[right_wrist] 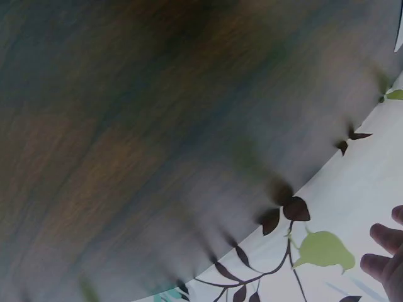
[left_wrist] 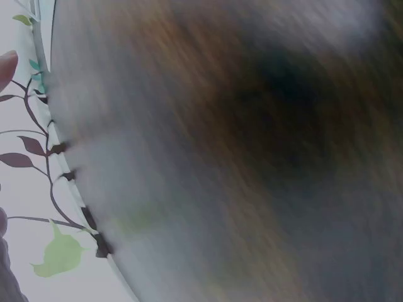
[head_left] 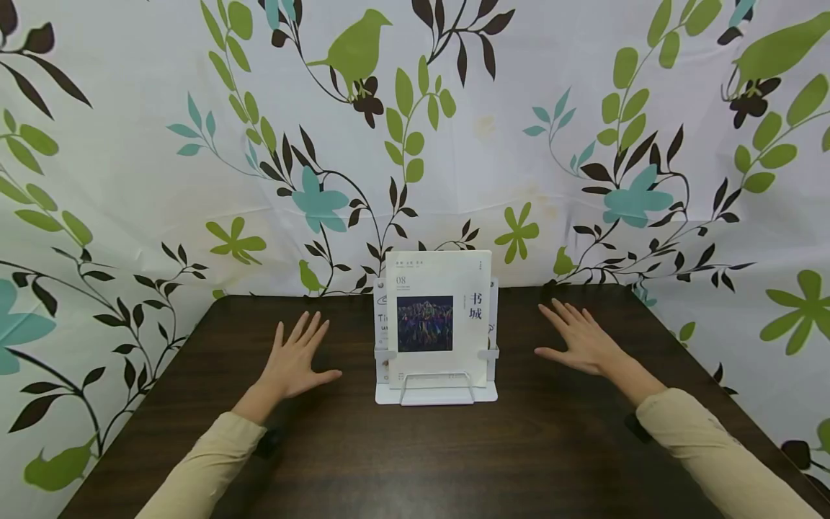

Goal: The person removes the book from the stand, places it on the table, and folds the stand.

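A white magazine [head_left: 437, 281] with a dark square picture on its cover stands upright on a white book stand [head_left: 428, 396] at the table's middle. A wire support crosses the magazine's lower edge, and small side clips sit at its left and right. Behind it, part of another printed sheet or book [head_left: 381, 317] shows. To the left of the stand, my left hand [head_left: 295, 362] is held with fingers spread, holding nothing. My right hand [head_left: 580, 339] is likewise spread on the other side, apart from the stand. Fingertips [right_wrist: 385, 239] of it show at the right wrist view's edge.
The dark wooden table [head_left: 415, 461] reaches back to a wall covering [head_left: 480, 158] printed with leaves, flowers and birds. The magazine and stand are close to the table's back edge. Both forearms, in light sleeves [head_left: 210, 461], come in from the front.
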The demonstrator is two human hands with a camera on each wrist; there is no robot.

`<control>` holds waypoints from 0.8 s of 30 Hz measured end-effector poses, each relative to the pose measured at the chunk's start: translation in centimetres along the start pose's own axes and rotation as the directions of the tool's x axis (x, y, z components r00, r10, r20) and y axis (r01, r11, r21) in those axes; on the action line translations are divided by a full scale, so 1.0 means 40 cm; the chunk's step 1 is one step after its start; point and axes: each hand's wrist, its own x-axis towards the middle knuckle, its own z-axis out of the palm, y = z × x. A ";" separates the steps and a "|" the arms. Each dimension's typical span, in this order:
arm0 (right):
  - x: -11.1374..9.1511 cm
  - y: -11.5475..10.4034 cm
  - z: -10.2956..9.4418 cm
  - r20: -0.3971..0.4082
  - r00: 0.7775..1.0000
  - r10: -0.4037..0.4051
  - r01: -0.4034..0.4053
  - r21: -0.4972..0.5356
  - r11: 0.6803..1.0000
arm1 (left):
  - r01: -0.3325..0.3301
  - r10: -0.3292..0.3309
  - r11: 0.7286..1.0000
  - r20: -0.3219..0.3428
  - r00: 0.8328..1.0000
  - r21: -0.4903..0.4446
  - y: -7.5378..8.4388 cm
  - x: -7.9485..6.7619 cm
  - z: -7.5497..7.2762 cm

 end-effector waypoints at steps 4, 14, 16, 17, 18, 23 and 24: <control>0.008 -0.017 -0.002 -0.014 0.999 -0.035 0.036 0.056 0.998 | -0.009 0.010 0.998 0.009 1.000 -0.057 0.024 0.009 -0.011; 0.024 -0.089 0.006 -0.019 0.999 -0.026 0.030 0.331 0.943 | -0.018 0.009 0.971 -0.040 0.999 -0.240 0.110 0.030 -0.015; 0.028 -0.106 0.006 -0.016 1.000 -0.019 0.024 0.381 0.924 | -0.023 0.005 0.960 -0.062 0.998 -0.280 0.124 0.035 -0.016; 0.030 -0.114 0.005 -0.015 1.000 -0.017 0.022 0.404 0.915 | -0.023 0.002 0.954 -0.070 0.998 -0.300 0.132 0.038 -0.016; 0.032 -0.122 0.006 -0.018 1.000 -0.021 0.026 0.424 0.905 | -0.019 -0.006 0.945 -0.075 0.997 -0.326 0.139 0.040 -0.016; 0.042 -0.153 0.008 -0.051 0.998 -0.036 0.057 0.513 0.857 | 0.033 -0.072 0.889 -0.068 0.995 -0.457 0.173 0.052 -0.018; 0.045 -0.158 0.009 -0.059 0.998 -0.038 0.063 0.527 0.847 | 0.045 -0.087 0.873 -0.064 0.994 -0.486 0.179 0.054 -0.018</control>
